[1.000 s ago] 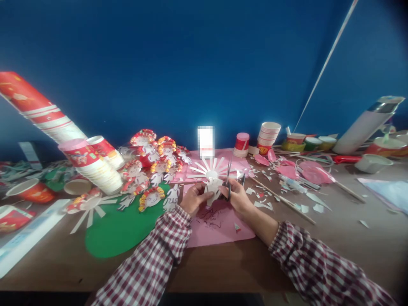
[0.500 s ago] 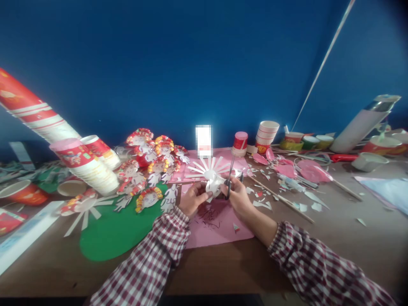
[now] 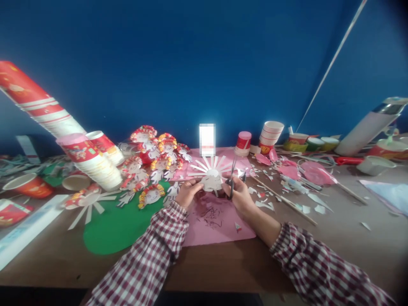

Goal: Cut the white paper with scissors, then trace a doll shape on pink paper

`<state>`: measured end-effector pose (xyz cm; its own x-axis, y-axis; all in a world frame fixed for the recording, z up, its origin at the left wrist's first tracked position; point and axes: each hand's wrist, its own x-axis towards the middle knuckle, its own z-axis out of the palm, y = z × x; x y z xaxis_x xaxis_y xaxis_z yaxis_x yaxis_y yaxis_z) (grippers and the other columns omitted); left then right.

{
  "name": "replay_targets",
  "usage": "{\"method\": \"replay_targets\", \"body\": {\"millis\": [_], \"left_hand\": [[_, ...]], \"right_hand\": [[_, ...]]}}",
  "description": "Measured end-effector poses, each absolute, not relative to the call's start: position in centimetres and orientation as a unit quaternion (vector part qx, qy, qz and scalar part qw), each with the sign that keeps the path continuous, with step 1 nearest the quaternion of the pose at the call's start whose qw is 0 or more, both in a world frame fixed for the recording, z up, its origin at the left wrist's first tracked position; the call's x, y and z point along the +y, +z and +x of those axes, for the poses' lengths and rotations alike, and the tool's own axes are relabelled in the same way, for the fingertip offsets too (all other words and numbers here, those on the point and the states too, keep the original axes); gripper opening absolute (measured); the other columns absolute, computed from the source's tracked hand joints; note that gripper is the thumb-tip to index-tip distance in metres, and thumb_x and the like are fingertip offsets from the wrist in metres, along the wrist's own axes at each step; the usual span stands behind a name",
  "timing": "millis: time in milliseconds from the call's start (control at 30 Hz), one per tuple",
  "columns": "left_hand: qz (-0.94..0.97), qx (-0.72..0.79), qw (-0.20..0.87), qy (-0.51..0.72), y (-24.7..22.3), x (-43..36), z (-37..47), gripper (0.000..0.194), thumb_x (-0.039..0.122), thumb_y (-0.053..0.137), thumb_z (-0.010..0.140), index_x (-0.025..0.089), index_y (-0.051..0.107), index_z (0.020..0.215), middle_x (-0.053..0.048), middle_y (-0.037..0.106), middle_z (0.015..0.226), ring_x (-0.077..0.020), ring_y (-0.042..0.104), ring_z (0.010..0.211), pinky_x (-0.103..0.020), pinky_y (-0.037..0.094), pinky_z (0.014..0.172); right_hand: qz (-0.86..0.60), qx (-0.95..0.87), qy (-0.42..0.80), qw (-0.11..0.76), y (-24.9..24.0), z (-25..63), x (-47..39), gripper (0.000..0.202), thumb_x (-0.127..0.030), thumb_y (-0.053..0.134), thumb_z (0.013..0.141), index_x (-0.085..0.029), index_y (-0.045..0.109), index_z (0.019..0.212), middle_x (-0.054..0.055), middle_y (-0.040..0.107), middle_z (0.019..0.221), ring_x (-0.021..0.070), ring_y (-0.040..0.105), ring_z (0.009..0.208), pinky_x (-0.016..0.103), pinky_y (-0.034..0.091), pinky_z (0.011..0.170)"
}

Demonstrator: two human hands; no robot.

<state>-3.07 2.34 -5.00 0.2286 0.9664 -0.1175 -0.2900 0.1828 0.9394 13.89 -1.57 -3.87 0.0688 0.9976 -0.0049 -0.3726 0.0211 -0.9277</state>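
A white paper cutout with long strips fanning out from its top is held up above a pink sheet. My left hand pinches its left edge between thumb and fingers. My right hand grips the cutout's right side with the fingertips and also holds a pair of scissors, blades pointing up and away. Dark scribbled marks show on the pink sheet beneath. Left of my left hand, several paper dolls with red and yellow curls lie and stand close together.
A green sheet and another strip-cut paper piece lie on the left. Stacked paper cups lean behind them. On the right are paper scraps, a wooden stick, pink cutouts and a tilted thermos.
The paper cutout has been turned and flattened so its broad face shows toward me. My right hand's fingers have moved onto its right edge, with the scissors still in that hand.
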Motion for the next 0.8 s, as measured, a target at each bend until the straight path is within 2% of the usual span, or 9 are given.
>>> {"method": "replay_targets", "body": {"millis": [200,400,567,800], "left_hand": [[0.394,0.367,0.678,0.501,-4.6,2.2,-2.9,0.039,0.021,0.071,0.064,0.017,0.063,0.102,-0.003,0.068,0.082,-0.0141,0.062,0.066,-0.026,0.047,0.060],[0.379,0.334,0.681,0.531,-4.2,2.1,-2.7,0.033,0.020,0.071,0.064,0.016,0.064,0.096,-0.003,0.069,0.081,-0.0156,0.064,0.075,-0.028,0.049,0.072],[0.357,0.333,0.692,0.532,-4.2,2.0,-2.7,0.027,0.019,0.070,0.066,0.015,0.064,0.092,-0.004,0.069,0.084,-0.0141,0.064,0.075,-0.025,0.050,0.069],[0.334,0.326,0.703,0.537,-4.0,1.6,-2.6,0.021,0.026,0.066,0.070,0.014,0.063,0.087,-0.005,0.068,0.079,-0.0171,0.066,0.076,-0.028,0.053,0.071]], "right_hand": [[-0.425,-0.395,0.574,0.578,-4.1,13.8,-1.7,0.044,-0.023,0.070,0.063,-0.019,0.053,0.103,-0.005,0.055,0.064,0.0092,0.051,0.052,0.020,0.036,0.045],[-0.427,-0.405,0.577,0.566,-4.2,13.8,-1.7,0.046,-0.021,0.070,0.062,-0.018,0.054,0.105,-0.005,0.056,0.064,0.0093,0.052,0.052,0.019,0.036,0.043],[-0.418,-0.419,0.576,0.564,-4.2,13.8,-1.8,0.042,-0.021,0.070,0.063,-0.018,0.055,0.102,-0.005,0.056,0.063,0.0089,0.051,0.053,0.018,0.037,0.044],[-0.419,-0.420,0.576,0.562,-4.1,13.8,-1.8,0.044,-0.022,0.071,0.063,-0.018,0.054,0.104,-0.005,0.056,0.062,0.0096,0.052,0.052,0.018,0.036,0.043]]}}
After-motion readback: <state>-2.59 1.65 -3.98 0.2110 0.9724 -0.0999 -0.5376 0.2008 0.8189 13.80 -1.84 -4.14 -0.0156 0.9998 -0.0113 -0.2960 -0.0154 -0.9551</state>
